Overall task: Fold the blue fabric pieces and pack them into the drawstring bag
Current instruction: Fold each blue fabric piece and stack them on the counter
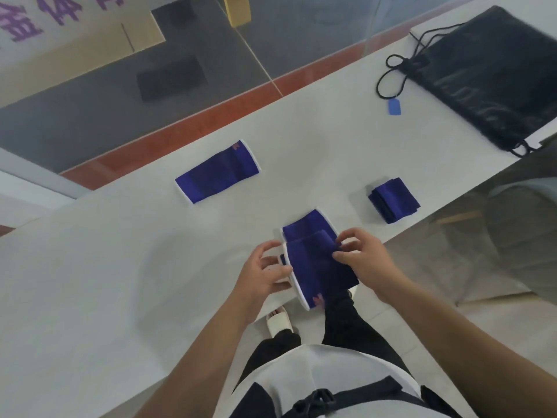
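Note:
A blue fabric piece with white edging (pixel 313 260) lies partly folded at the table's near edge and hangs over it. My left hand (pixel 265 274) pinches its left white edge. My right hand (pixel 361 256) pinches the folded flap on its right side. Another blue piece (pixel 217 173) lies flat and unfolded further back on the left. A folded blue bundle (pixel 393 200) sits to the right. The black drawstring bag (pixel 494 73) lies flat at the far right, its cords and a blue tag (pixel 394 106) trailing left.
The white table (pixel 105 267) runs diagonally; its near edge passes under the held piece. Beyond the far edge is a glass partition with a red strip (pixel 211 116). My legs and a white shoe (pixel 280 322) show below the table edge.

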A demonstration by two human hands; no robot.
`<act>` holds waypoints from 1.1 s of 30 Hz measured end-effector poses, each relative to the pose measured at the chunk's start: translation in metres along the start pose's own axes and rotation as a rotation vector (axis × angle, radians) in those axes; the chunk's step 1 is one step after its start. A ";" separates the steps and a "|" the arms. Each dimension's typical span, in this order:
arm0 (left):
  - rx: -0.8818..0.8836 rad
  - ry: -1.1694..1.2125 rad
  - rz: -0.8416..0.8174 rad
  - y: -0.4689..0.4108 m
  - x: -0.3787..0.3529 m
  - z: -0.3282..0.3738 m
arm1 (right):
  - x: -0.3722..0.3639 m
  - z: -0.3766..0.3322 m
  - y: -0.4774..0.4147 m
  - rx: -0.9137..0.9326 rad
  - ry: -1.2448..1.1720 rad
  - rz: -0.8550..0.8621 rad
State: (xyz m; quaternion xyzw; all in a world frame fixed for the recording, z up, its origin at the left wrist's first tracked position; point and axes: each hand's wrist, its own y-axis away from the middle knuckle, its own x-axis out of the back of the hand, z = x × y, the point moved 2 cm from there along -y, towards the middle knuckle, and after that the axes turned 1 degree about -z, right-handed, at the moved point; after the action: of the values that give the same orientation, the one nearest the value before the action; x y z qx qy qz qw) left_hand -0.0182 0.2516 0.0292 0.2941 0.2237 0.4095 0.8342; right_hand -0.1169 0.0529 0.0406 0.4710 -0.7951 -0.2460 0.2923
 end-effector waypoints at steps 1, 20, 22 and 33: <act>-0.016 -0.021 0.058 -0.004 -0.003 0.003 | 0.000 -0.004 -0.006 0.044 0.068 0.033; -0.118 -0.295 0.333 -0.067 -0.024 0.019 | -0.002 -0.016 -0.062 0.288 0.577 0.041; -0.152 -0.357 0.349 -0.070 -0.027 0.021 | -0.001 -0.014 -0.064 0.291 0.586 0.029; -0.591 -1.362 0.380 -0.055 -0.050 -0.001 | 0.001 -0.009 -0.062 0.740 1.087 0.013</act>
State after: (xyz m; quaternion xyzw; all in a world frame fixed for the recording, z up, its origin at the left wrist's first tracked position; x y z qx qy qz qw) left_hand -0.0172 0.1843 -0.0020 0.2798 -0.5131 0.3168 0.7471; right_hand -0.0740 0.0242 0.0059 0.5927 -0.5692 0.3184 0.4726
